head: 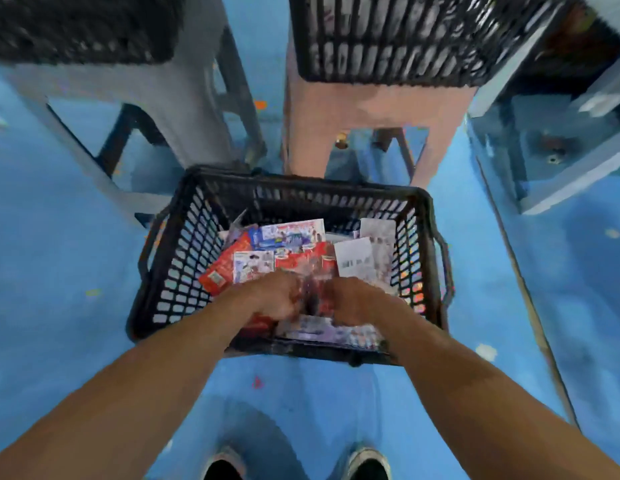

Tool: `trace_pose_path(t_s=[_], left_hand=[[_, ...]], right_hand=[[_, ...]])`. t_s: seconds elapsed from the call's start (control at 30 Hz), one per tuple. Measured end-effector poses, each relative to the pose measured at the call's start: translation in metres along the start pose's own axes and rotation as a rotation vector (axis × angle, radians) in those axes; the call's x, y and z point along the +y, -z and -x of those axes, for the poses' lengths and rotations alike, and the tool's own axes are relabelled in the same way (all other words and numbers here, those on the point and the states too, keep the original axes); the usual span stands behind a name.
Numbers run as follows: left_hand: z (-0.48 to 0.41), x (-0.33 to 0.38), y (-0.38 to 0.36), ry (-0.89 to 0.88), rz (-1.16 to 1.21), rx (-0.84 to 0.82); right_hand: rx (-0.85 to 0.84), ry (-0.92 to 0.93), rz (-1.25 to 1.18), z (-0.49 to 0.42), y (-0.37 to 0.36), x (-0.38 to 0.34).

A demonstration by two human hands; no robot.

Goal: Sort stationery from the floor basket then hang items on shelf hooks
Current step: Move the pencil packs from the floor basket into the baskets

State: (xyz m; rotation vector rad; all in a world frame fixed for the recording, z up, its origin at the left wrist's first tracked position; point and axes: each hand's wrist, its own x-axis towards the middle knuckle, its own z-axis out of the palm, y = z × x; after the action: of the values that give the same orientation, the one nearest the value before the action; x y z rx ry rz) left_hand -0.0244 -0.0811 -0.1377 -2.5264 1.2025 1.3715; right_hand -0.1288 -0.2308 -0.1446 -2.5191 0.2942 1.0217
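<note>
Left hand (279, 296) and right hand (357, 299) curl their fingers round a blurred red packet (315, 289) between them, inside the floor basket (184, 265).

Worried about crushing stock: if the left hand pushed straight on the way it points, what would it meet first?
Probably the red packet just beyond the left hand, lying in the basket; motion blur leaves depth unclear.

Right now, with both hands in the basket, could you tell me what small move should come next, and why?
Probably lift the red pack up out of the black basket: the left hand and right hand both seem to grip it, above the other packs.
</note>
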Motion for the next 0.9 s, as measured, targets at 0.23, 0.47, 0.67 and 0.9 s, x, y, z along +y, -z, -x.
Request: trace_pose_path(t_s=[0.23,0.47,0.67,0.9], left_hand=[[-0.059,-0.008,0.010,0.016,-0.050,-0.216],[-0.051,-0.005,0.048,-0.094,0.191,0.160],[-0.032,-0.008,0.037,-0.305,-0.392,0.489],[-0.039,-0.013,0.026,-0.470,-0.436,0.838]], right_hand=[[-0.262,-0.023,0.337,-0.073,-0.002,0.009],[-0.050,-0.036,-0.050,-0.038,0.059,0.031],[0.064,-0.029,-0.610,-0.027,0.073,0.053],[-0.094,0.125,-1.154,-0.012,0.081,0.047]])
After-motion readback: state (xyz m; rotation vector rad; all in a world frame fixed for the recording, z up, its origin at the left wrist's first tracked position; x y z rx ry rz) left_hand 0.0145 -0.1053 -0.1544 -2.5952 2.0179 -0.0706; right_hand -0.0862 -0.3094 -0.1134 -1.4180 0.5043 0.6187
